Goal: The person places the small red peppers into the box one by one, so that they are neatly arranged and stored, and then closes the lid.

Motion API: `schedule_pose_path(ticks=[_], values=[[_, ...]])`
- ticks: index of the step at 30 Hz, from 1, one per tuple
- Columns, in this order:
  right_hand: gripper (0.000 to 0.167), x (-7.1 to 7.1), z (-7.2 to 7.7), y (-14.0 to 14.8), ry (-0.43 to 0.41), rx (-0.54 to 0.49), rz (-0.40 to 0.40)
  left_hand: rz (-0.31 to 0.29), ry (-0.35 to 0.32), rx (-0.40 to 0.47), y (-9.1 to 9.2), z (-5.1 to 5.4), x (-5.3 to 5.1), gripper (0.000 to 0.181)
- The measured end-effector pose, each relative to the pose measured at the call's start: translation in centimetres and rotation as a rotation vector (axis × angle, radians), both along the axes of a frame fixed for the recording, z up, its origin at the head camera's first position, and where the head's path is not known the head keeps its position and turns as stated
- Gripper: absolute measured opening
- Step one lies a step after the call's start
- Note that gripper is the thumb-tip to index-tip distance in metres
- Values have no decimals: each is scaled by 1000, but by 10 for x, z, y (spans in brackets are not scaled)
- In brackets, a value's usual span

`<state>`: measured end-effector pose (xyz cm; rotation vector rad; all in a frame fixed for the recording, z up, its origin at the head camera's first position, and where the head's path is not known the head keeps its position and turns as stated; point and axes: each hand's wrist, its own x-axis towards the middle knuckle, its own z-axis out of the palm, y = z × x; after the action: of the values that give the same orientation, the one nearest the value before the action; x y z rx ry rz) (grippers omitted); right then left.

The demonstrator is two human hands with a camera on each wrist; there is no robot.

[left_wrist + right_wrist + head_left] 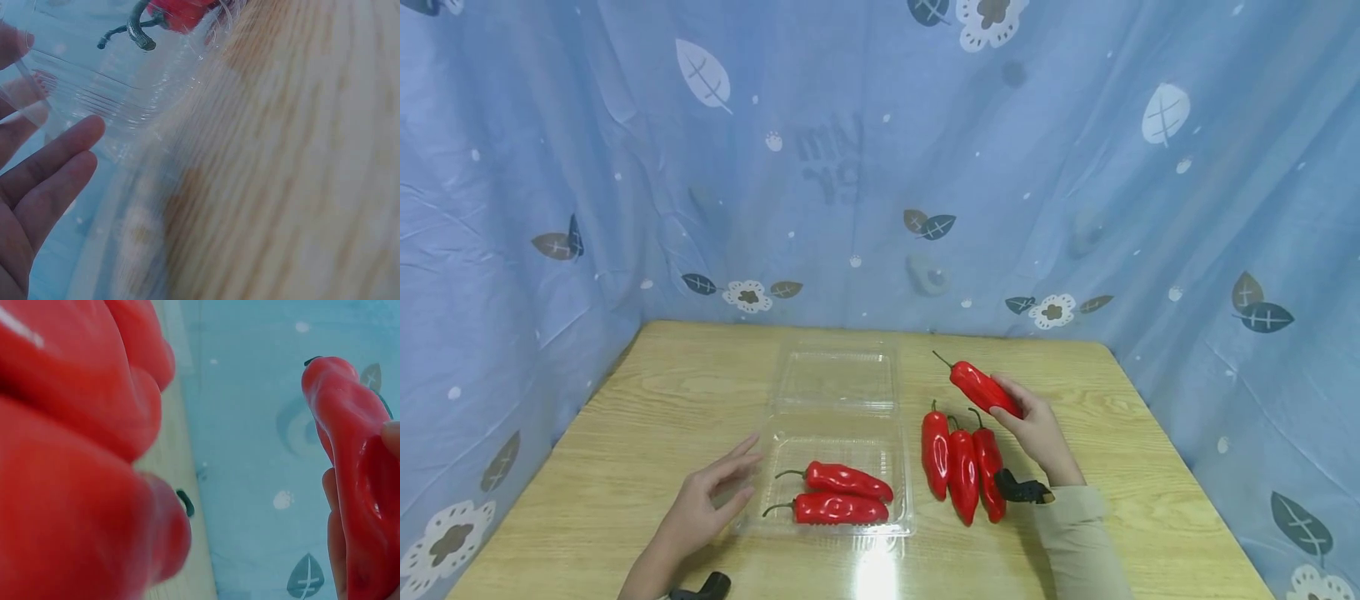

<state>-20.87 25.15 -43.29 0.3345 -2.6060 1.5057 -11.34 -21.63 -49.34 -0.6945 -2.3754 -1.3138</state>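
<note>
A long red pepper with a thin green stem is gripped by my right hand, raised above the table. The right wrist view shows fingers and thumb around that same pepper. Below it, three more red peppers lie side by side, stems pointing away from me. Two red peppers lie crosswise in the near half of a clear plastic clamshell box, whose lid is folded back. My left hand, fingers spread and holding nothing, is at the box's left side; whether it touches the wall I cannot tell.
The wooden table carries the box in the middle and the loose peppers to its right. A blue curtain with leaf and flower prints hangs behind and on both sides. The box's lid lies flat toward the back.
</note>
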Motion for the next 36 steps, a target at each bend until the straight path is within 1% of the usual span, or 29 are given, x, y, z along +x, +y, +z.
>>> schedule_pose_path(ticks=[6, 10, 13, 16, 22, 29, 36], values=[[52, 2, -1, -14, -37, -30, 59, -19, 8, 10, -1, -2, 0, 39], [52, 6, -3, -26, -65, -29, 87, -32, -5, 21, -3, -3, 4, 39], [53, 8, -3, -33, -62, -10, 103, -29, -6, 20, -3, -4, 4, 39], [52, 10, -3, -40, -42, 10, 128, -23, 6, 7, -2, -4, 3, 40], [51, 13, 2, -55, 15, 19, 193, -26, 21, 10, -2, -3, -2, 39], [49, 18, 4, -75, -8, 54, 223, -39, 39, 11, -3, -5, -6, 41], [48, 26, 2, -94, -11, 90, 292, -35, 35, 14, -1, -2, -2, 39]])
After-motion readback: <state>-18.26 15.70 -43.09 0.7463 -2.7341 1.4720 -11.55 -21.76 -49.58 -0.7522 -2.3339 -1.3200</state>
